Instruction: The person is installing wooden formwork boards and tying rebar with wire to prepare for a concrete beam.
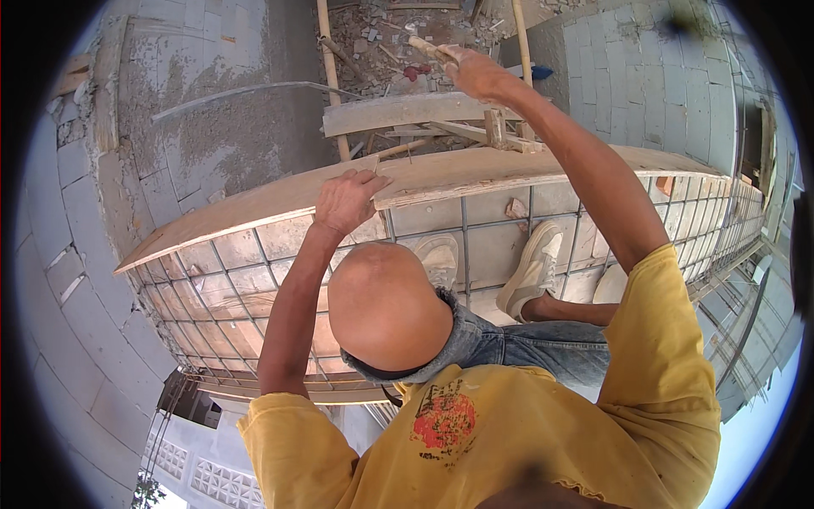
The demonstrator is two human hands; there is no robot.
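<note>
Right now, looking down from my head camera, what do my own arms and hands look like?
Your left hand and right hand wear no gloves, and no watch or bracelet shows on either wrist. The forearms are uncovered, below short, loose, plain yellow sleeves.

The person's yellow short-sleeved cloth T-shirt point(543, 424) bears a round red print point(445, 422) crossed with black marks. The denim trousers point(543, 343) are mottled faded blue, the low laced shoes point(540, 254) off-white. The long plywood boards point(483, 174) are tan, the slender wooden handle point(421, 45) paler; the steel-bar lattice point(465, 227) forms grey squares.
</note>
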